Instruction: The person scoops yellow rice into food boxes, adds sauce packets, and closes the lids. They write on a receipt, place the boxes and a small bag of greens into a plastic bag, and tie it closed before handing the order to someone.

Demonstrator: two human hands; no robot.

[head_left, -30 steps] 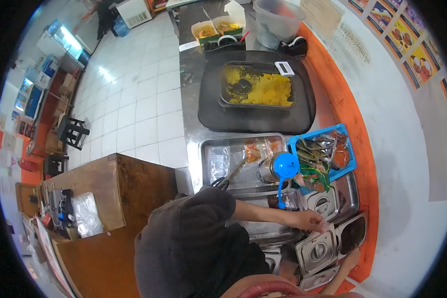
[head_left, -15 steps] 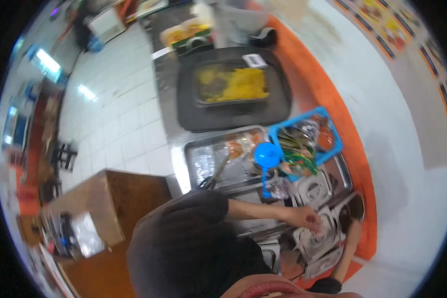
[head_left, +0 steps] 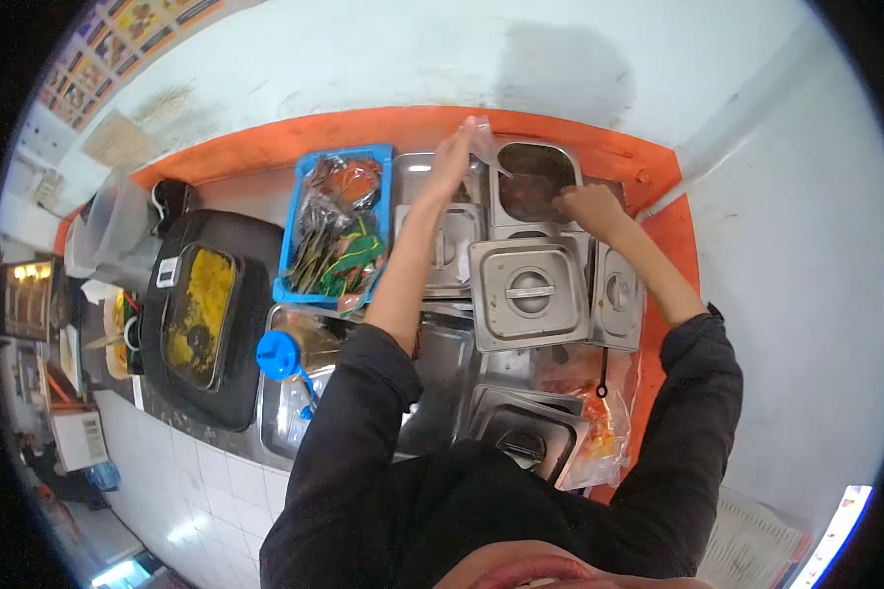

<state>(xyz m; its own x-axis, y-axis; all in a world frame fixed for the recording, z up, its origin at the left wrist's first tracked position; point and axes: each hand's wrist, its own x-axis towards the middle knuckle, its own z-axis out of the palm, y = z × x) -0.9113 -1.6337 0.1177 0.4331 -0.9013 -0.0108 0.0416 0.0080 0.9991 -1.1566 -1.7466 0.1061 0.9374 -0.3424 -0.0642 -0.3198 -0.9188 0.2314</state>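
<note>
Holding a clear plastic bag (head_left: 480, 139) in its fingertips, the left hand (head_left: 449, 169) is in the upper middle of the head view, its fingers close together. The bag hangs beside the upper left rim of an open steel container (head_left: 535, 182), which sits just right of the upper middle, with dark contents inside. The right hand (head_left: 589, 210) is at that container's right rim, its fingers curled inward; whether it grips anything I cannot tell.

Directly below the open container is a steel lid (head_left: 530, 293) with a bar handle, and to its right a narrower lidded container (head_left: 618, 294). Another lidded pan (head_left: 449, 257) is partly hidden by the left forearm. Lower in the frame, right of the middle, are a black-handled lid (head_left: 524, 444) and a plastic bag with orange-red contents (head_left: 602, 432).

Left of the middle, a blue basket (head_left: 349, 151) carries wrapped leafy bundles, with a blue-capped bottle (head_left: 278, 354) below it. Further left, a pan of yellow food (head_left: 206, 294) lies on a black tray (head_left: 248, 368).
</note>
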